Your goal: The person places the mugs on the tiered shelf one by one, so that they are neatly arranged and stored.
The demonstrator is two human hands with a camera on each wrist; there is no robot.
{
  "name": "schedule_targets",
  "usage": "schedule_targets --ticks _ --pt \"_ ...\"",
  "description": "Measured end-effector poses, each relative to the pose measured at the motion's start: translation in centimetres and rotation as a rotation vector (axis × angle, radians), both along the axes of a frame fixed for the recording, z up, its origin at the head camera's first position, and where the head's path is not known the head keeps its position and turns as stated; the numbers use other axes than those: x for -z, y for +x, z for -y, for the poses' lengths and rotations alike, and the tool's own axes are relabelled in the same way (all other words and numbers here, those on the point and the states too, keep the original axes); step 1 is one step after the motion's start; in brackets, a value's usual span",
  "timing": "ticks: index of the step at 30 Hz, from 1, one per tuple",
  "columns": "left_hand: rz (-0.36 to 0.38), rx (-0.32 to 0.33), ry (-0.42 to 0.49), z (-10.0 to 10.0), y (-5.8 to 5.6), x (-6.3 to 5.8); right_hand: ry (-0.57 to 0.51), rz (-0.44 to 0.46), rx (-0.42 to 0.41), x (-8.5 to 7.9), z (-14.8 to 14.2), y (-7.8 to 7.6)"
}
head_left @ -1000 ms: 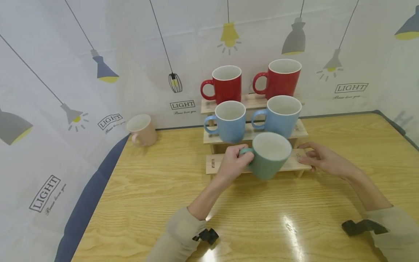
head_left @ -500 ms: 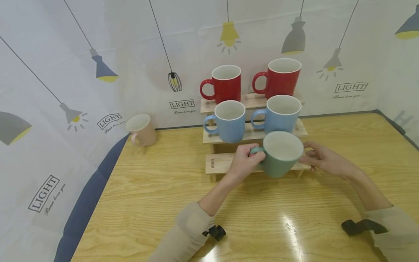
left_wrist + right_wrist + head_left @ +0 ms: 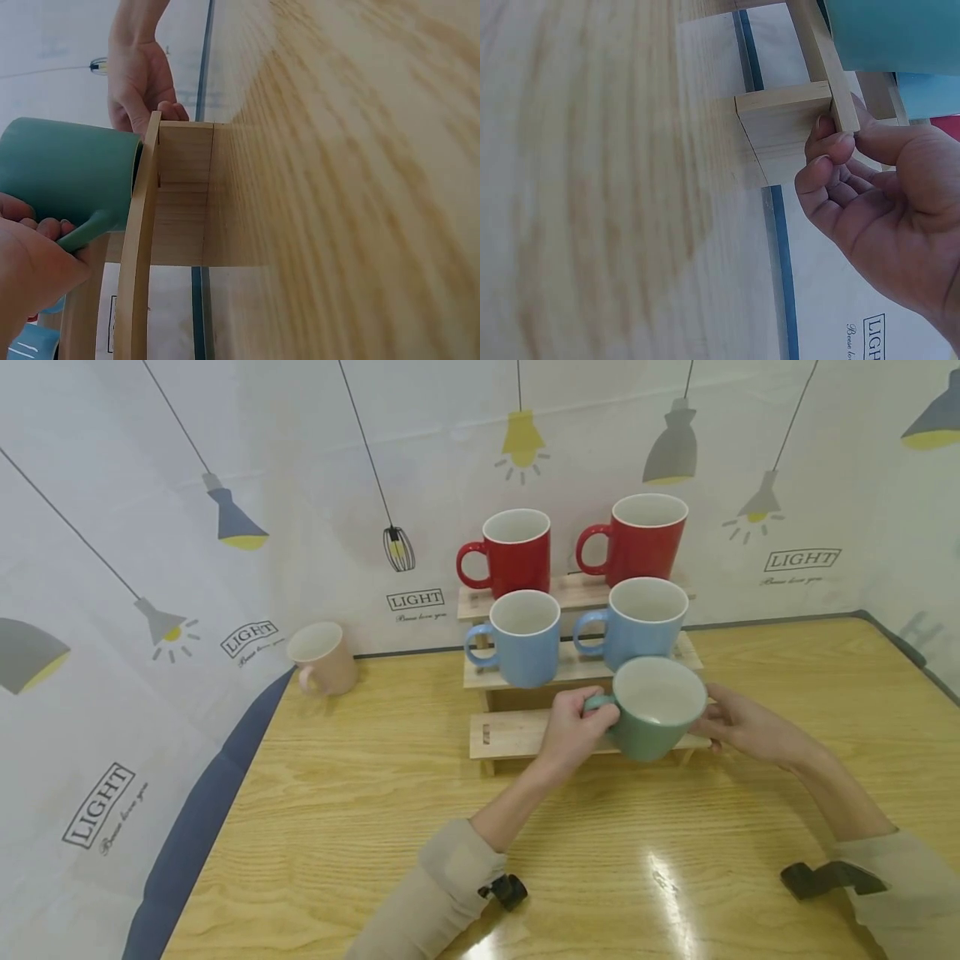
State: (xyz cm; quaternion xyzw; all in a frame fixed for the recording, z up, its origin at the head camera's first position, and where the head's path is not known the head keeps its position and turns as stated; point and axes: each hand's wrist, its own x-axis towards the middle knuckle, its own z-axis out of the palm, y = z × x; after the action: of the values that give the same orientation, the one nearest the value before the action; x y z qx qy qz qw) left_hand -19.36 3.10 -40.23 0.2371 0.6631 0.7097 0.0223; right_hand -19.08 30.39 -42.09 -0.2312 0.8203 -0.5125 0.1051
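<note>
My left hand [image 3: 573,727] grips the handle of a green mug [image 3: 651,727], white inside, at the right part of the lowest shelf. In the left wrist view the green mug [image 3: 71,169] has its base edge right at the shelf board [image 3: 141,255]. My right hand [image 3: 889,180] pinches the right end of that lowest board between thumb and fingers, close beside the mug. The stepped wooden rack [image 3: 510,737] carries two light blue mugs [image 3: 527,652] on its middle step and two red mugs [image 3: 519,560] on top.
A pink mug [image 3: 326,664] stands alone at the table's back left corner. The wooden table [image 3: 337,827] ends at a hanging white cloth [image 3: 322,485] printed with lamps, behind and left of it.
My left hand has carried the green mug to the right along the lowest shelf, toward its right end. My right hand keeps its place at the board's end.
</note>
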Motion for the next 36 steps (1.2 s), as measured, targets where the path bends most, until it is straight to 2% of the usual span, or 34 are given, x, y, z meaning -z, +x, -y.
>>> schedule_targets --ticks 5,11,16,20,26,36 --pt "-0.004 0.0 -0.007 -0.1 0.1 -0.1 0.011 -0.008 0.007 0.0 0.0 0.0" --pt "0.041 0.056 -0.021 0.4 0.2 -0.5 0.013 -0.015 0.01 0.1 0.0 0.0" --pt "0.028 0.092 -0.091 1.0 0.2 -0.7 0.003 -0.009 0.003 0.1 0.0 0.0" --pt "0.013 0.093 -0.157 1.5 0.2 -0.8 -0.004 -0.009 -0.002 0.1 0.0 0.0" --pt "0.047 0.106 -0.216 2.3 0.3 -0.7 -0.004 -0.015 0.0 0.1 0.0 -0.1" --pt "-0.013 0.071 -0.281 4.2 0.0 -0.6 0.001 -0.009 0.006 0.2 0.0 -0.2"
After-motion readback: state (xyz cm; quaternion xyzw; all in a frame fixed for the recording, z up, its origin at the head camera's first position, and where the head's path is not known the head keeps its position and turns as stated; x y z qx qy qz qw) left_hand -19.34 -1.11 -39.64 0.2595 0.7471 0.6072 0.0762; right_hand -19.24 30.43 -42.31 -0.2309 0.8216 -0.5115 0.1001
